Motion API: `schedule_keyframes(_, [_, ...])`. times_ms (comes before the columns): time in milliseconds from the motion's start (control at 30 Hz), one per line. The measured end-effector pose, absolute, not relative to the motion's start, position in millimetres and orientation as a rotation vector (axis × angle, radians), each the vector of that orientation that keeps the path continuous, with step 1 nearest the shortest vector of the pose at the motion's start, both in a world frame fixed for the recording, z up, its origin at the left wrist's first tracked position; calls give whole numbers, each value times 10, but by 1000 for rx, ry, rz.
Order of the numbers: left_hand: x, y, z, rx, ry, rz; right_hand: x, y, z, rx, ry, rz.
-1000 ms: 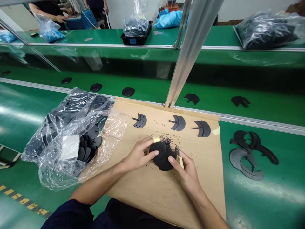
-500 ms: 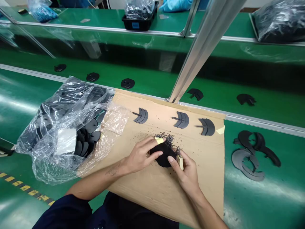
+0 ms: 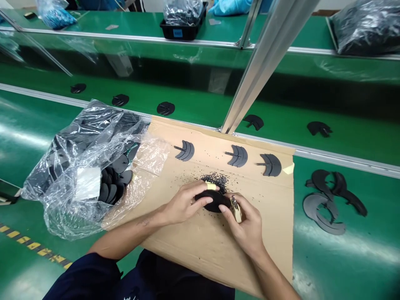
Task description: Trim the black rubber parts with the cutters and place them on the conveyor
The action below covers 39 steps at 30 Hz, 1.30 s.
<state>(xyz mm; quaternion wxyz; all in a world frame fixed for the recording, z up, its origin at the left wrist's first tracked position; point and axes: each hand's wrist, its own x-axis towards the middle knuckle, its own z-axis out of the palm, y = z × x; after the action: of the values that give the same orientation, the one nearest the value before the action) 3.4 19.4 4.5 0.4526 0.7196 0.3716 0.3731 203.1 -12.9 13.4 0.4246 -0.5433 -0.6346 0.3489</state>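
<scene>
A round black plastic disc (image 3: pixel 212 202) is held between my two hands above the cardboard (image 3: pixel 200 246). My left hand (image 3: pixel 184 204) grips its left edge with thumb and fingers, a yellow wrap around one finger. On the other edge, the thumb and fingertips of my right hand (image 3: pixel 245 221) pinch the disc. Tucked in that same hand are small nippers (image 3: pixel 236 210) with cream handles and a metal head. Small black scraps (image 3: pixel 218 181) lie scattered just beyond the disc.
Left of the cardboard, a clear plastic bag (image 3: pixel 71 166) holds many black discs. Several fan-shaped black pieces (image 3: pixel 237 156) lie along the cardboard's far side. Curved black parts (image 3: pixel 325 212) are piled on the right. Beyond a metal upright (image 3: pixel 265 71), more pieces rest on the green belt (image 3: pixel 200 112).
The disc has been tilted flatter and slightly raised between my hands. The nippers have turned a little in my right hand. Pieces on the belt have shifted slightly left.
</scene>
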Motion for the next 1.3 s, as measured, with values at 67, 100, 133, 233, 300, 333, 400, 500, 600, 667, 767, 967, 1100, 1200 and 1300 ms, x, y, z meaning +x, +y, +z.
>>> schedule_keyframes(67, [15,192,45,1940,888,902,2058,-120,138,-1300,-1687,759])
schedule_keyframes(100, [11,189,39,1990,878,893,2070,-118,138,-1266,-1738,725])
schedule_keyframes(133, [12,184,31,2014,873,897,2079,-117,136,-1235,-1780,703])
schedule_keyframes(233, [23,179,21,1944,885,970,2089,-133,123,-1153,-1823,671])
schedule_keyframes(300, [27,189,36,1873,865,1030,2084,-151,115,-1110,-1803,669])
schedule_keyframes(333, [28,196,50,1855,840,1051,2080,-160,112,-1092,-1790,672])
schedule_keyframes(400, [28,211,82,1857,776,1082,2071,-173,107,-1077,-1775,683])
schedule_keyframes(500, [32,217,122,1894,710,1111,2061,-181,99,-1068,-1775,703])
schedule_keyframes(600, [37,199,135,1932,719,1135,2057,-183,97,-1077,-1776,724])
schedule_keyframes(667, [40,183,135,1948,738,1156,2058,-181,102,-1084,-1771,738])
schedule_keyframes(767, [38,174,134,1967,728,1183,2059,-173,113,-1070,-1766,756])
schedule_keyframes(967, [26,164,123,1928,793,1159,2054,-146,108,-1053,-1772,752])
schedule_keyframes(1100, [27,160,121,1918,810,1172,2051,-149,103,-1049,-1771,770])
schedule_keyframes(1200, [29,184,133,1902,778,1145,2042,-163,106,-1069,-1746,796])
schedule_keyframes(1300, [24,196,140,1819,748,1110,2029,-164,120,-1077,-1714,826])
